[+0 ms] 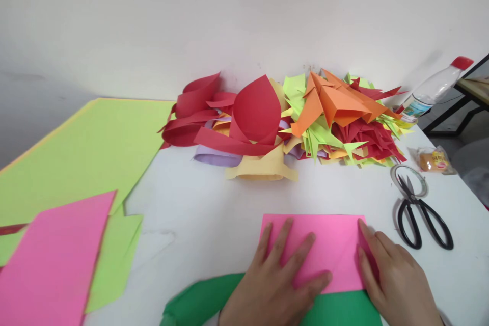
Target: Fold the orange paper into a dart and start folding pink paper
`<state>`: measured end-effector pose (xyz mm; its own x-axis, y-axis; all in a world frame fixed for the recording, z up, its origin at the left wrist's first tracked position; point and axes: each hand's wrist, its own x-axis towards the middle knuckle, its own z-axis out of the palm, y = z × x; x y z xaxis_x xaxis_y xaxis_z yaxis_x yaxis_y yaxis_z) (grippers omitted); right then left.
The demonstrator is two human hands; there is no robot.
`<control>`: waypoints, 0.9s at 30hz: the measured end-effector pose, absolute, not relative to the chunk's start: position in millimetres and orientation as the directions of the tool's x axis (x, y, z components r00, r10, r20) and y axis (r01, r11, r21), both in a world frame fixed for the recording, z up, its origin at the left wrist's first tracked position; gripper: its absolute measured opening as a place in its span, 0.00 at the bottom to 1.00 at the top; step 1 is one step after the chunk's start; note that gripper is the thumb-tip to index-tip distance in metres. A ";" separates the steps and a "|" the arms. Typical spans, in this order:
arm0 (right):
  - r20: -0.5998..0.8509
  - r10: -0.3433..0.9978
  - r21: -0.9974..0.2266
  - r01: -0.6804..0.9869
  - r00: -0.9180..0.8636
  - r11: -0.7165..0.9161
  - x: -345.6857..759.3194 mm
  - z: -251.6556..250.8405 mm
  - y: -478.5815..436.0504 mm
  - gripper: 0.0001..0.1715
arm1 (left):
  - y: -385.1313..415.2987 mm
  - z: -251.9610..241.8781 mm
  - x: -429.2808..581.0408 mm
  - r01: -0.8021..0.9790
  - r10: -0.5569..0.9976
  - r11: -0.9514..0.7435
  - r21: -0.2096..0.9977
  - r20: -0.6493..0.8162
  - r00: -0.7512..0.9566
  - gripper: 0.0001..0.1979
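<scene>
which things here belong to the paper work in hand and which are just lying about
Likely part of it:
pink sheet under the left hand and right hand
orange folded shape
scissors, perhaps, though untouched

Probably just lying about:
bottle
wrapped packet

From the person's head, one camera looks forward and down across the white, flat-topped table (198, 198) toward the plain whitish wall (153, 25) at twelve o'clock; the bare left hand (267, 277) and bare right hand (399, 277) appear close, between six and four.

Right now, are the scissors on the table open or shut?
Slightly open: the scissors show blades parted at the tips and black handles standing apart.
</scene>
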<state>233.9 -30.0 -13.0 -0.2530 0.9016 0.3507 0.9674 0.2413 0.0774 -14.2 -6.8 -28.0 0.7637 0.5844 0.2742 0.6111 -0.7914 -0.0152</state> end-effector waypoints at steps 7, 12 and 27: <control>0.314 0.918 0.055 0.970 -0.243 0.238 231.6 -11.3 -30.3 0.25 | -5.9 -24.1 -16.0 0.589 0.573 -0.808 -0.006 0.220 0.789 0.33; 0.224 0.955 0.033 0.981 -0.193 0.191 225.6 -4.7 -30.9 0.23 | -2.0 -18.3 -19.7 0.532 0.528 -0.846 0.041 0.212 0.823 0.37; 0.233 0.946 0.022 0.974 -0.224 0.225 224.5 8.1 -27.3 0.22 | -1.6 -25.7 -20.4 0.513 0.514 -0.856 0.068 0.222 0.828 0.37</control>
